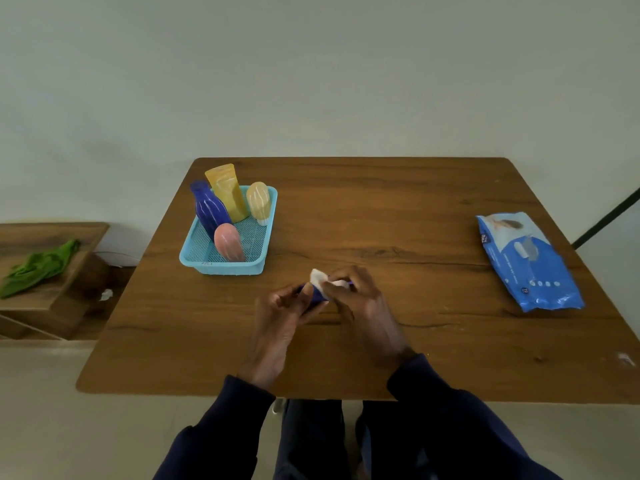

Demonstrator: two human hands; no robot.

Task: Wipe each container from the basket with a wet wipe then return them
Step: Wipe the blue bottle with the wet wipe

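— Which colours sit in your basket point(221, 270)?
— Turquoise mesh itself, with a blue bottle point(207, 211), yellow tube point(227, 192), cream bottle point(259, 200), pink bottle point(228, 242). I hold a dark blue container point(317, 294) and white wipe point(318, 277).

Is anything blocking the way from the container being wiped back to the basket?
Nothing visible: bare table lies between the small blue container and the basket, whose right side has free floor.

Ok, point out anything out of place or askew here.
Nothing spilled or broken. The blue bottle and yellow tube lean in the basket instead of standing upright, and a crumpled white scrap lies left of the table, by the wooden shelf.
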